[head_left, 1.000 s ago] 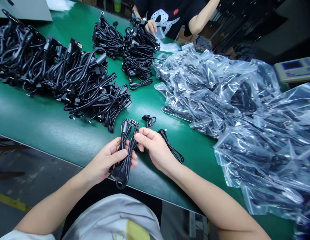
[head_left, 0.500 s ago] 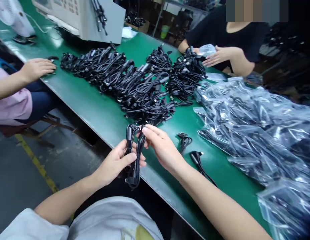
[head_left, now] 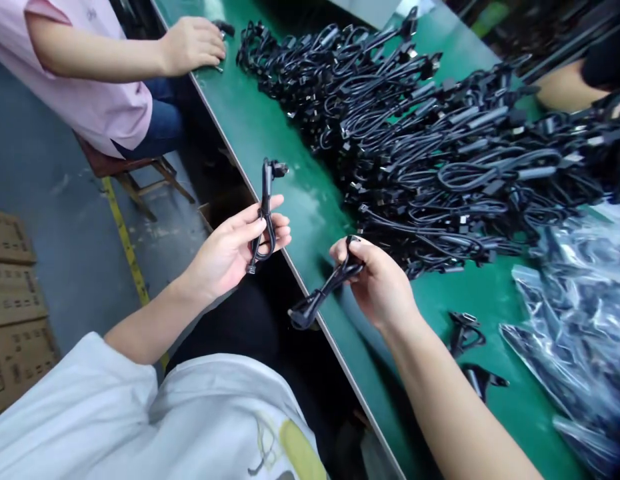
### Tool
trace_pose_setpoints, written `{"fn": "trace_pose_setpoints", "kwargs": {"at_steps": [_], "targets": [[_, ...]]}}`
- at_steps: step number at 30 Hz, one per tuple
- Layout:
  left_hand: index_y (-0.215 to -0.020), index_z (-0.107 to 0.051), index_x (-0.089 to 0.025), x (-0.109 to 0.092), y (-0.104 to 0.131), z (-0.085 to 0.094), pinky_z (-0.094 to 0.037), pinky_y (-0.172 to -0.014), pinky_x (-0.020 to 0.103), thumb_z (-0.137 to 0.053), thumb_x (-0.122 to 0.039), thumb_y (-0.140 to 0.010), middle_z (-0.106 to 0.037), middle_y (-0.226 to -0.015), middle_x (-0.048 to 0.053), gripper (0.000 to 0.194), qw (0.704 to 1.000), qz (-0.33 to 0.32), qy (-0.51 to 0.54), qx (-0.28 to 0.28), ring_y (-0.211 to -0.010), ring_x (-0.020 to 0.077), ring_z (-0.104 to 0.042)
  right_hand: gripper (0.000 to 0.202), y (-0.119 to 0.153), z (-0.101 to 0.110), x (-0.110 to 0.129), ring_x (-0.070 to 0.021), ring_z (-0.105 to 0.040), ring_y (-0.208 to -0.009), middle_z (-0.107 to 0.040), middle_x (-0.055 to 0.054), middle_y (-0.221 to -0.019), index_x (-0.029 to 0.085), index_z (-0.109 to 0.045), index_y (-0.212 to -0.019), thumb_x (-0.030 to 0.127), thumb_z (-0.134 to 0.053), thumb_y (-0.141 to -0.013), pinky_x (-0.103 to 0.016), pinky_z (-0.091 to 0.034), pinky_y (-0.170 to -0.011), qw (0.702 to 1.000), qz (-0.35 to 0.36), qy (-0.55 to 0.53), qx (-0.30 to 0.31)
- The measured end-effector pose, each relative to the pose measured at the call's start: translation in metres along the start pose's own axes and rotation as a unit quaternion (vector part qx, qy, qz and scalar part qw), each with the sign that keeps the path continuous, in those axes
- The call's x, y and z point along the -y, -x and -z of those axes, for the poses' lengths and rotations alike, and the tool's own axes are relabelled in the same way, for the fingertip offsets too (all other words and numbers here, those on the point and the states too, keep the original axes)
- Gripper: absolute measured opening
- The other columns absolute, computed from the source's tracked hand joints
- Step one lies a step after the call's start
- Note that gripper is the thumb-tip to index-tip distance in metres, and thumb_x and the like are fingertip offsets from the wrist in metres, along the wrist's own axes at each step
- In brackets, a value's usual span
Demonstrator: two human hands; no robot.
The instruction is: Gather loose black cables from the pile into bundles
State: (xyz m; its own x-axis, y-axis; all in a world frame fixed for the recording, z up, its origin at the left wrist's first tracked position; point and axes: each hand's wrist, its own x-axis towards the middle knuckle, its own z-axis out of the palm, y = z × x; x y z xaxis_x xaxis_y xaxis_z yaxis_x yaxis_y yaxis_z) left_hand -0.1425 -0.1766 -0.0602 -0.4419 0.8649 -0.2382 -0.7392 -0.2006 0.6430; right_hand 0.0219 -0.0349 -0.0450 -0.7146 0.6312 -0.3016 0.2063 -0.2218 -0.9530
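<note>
My left hand (head_left: 240, 240) pinches a small coiled black cable (head_left: 267, 200) between thumb and fingers, its angled connector pointing up, just off the table's near edge. A second bundled black cable (head_left: 323, 293) is in my right hand (head_left: 373, 273), gripped at one end by thumb and forefinger. Its other end hangs toward the left, over the table edge. The two cables are apart from each other. Beyond my right hand lies a long pile of bundled black cables (head_left: 405, 147). Two single cables, one of them a short bundle (head_left: 465, 333), rest right of my right forearm.
Clear plastic bags (head_left: 580, 320) of cables lie at the right on the green table (head_left: 240, 133). At upper left a co-worker's hand (head_left: 195, 47) rests on the table, near a wooden stool (head_left: 145, 173). Another person's arm (head_left: 565, 87) shows at upper right. Cardboard boxes (head_left: 15, 300) stand on the floor.
My hands, close together at the cables before, have moved apart, with one cable in each. The view has swung left, bringing the cardboard boxes into sight.
</note>
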Motion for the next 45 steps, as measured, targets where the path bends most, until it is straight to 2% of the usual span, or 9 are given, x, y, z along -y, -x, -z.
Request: {"fn": "trace_pose_setpoints", "kwargs": {"at_steps": [5, 18, 22, 26, 30, 33, 39, 42, 45], "targets": [[-0.122, -0.068, -0.014, -0.007, -0.005, 0.006, -0.053, -0.104, 0.035, -0.055, -0.01, -0.094, -0.069, -0.088, 0.002, 0.031, 0.999, 0.004, 0.042, -0.003, -0.081, 0.0107, -0.07, 0.028, -0.007, -0.004, -0.002, -0.0153, -0.027, -0.057, -0.037, 0.0, -0.068, 0.022, -0.052, -0.062, 0.036, -0.05, -0.085, -0.033, -0.023, -0.055, 0.999, -0.01, 0.026, 0.035], [-0.126, -0.068, -0.019, -0.004, -0.012, 0.006, -0.052, -0.105, 0.039, -0.062, -0.01, -0.091, -0.072, -0.095, 0.003, 0.037, 0.999, 0.018, 0.037, -0.019, -0.097, 0.0193, -0.072, 0.033, -0.007, -0.012, -0.007, -0.0182, -0.035, -0.066, -0.04, 0.0, -0.07, 0.022, -0.049, -0.067, 0.037, -0.044, -0.095, -0.034, -0.027, -0.064, 0.981, 0.014, 0.123, 0.146], [-0.113, -0.07, -0.016, -0.009, -0.037, 0.009, -0.048, -0.11, 0.039, -0.059, -0.004, -0.09, -0.073, -0.098, 0.004, 0.028, 0.995, -0.077, 0.066, -0.023, -0.113, 0.021, -0.068, 0.032, -0.016, -0.013, 0.001, -0.0183, -0.037, -0.066, -0.041, 0.0, -0.069, 0.023, -0.051, -0.068, 0.039, -0.045, -0.095, -0.033, -0.028, -0.062, 0.979, 0.032, 0.158, 0.128], [-0.094, -0.067, -0.015, -0.036, -0.101, 0.018, -0.048, -0.108, 0.031, -0.048, 0.003, -0.092, -0.073, -0.105, 0.002, 0.026, 0.969, -0.204, 0.124, -0.058, -0.118, 0.0146, -0.066, 0.03, -0.042, -0.015, 0.016, -0.0178, -0.037, -0.063, -0.04, 0.0, -0.068, 0.023, -0.051, -0.068, 0.04, -0.045, -0.091, -0.031, -0.029, -0.058, 0.986, 0.052, 0.139, 0.075], [-0.101, -0.07, -0.018, -0.073, -0.167, 0.02, -0.05, -0.092, 0.014, -0.05, 0.004, -0.092, -0.068, -0.08, -0.003, 0.031, 0.944, -0.211, 0.189, -0.167, -0.076, 0.0024, -0.065, 0.028, -0.079, -0.025, 0.028, -0.0179, -0.041, -0.067, -0.045, 0.0, -0.07, 0.023, -0.05, -0.065, 0.039, -0.045, -0.087, -0.03, -0.034, -0.063, 0.983, 0.101, 0.144, 0.058], [-0.104, -0.068, -0.019, -0.087, -0.198, 0.013, -0.048, -0.085, 0.007, -0.049, 0.004, -0.093, -0.064, -0.075, -0.005, 0.031, 0.93, -0.223, 0.213, -0.198, -0.065, -0.0003, -0.059, 0.028, -0.107, -0.037, 0.033, -0.0177, -0.051, -0.074, -0.054, -0.001, -0.074, 0.023, -0.048, -0.062, 0.038, -0.045, -0.085, -0.029, -0.041, -0.072, 0.977, 0.127, 0.159, 0.062], [-0.093, -0.061, -0.017, -0.085, -0.213, 0.002, -0.051, -0.088, 0.009, -0.045, -0.003, -0.099, -0.061, -0.077, -0.002, 0.022, 0.929, -0.218, 0.224, -0.2, -0.075, 0.0016, -0.063, 0.022, -0.165, -0.067, 0.045, -0.0191, -0.059, -0.066, -0.066, -0.005, -0.072, 0.021, -0.056, -0.076, 0.033, -0.041, -0.085, -0.03, -0.044, -0.061, 0.964, 0.128, 0.23, 0.03], [-0.089, -0.061, -0.014, -0.078, -0.208, 0.004, -0.053, -0.087, 0.012, -0.044, -0.006, -0.1, -0.063, -0.078, 0.002, 0.022, 0.946, -0.17, 0.206, -0.185, -0.079, 0.0052, -0.066, 0.021, -0.189, -0.083, 0.052, -0.0202, -0.065, -0.082, -0.072, -0.01, -0.096, 0.019, -0.059, -0.079, 0.027, -0.041, -0.087, -0.033, -0.049, -0.077, 0.942, 0.164, 0.291, 0.015], [-0.085, -0.063, -0.01, -0.071, -0.195, 0.008, -0.055, -0.092, 0.022, -0.052, -0.011, -0.097, -0.066, -0.079, 0.008, 0.017, 0.969, -0.107, 0.173, -0.143, -0.086, 0.0124, -0.07, 0.022, -0.207, -0.097, 0.058, -0.0223, -0.061, -0.116, -0.063, -0.013, -0.133, 0.018, -0.061, -0.081, 0.02, -0.041, -0.091, -0.034, -0.043, -0.103, 0.914, 0.201, 0.352, 0.01]]}}
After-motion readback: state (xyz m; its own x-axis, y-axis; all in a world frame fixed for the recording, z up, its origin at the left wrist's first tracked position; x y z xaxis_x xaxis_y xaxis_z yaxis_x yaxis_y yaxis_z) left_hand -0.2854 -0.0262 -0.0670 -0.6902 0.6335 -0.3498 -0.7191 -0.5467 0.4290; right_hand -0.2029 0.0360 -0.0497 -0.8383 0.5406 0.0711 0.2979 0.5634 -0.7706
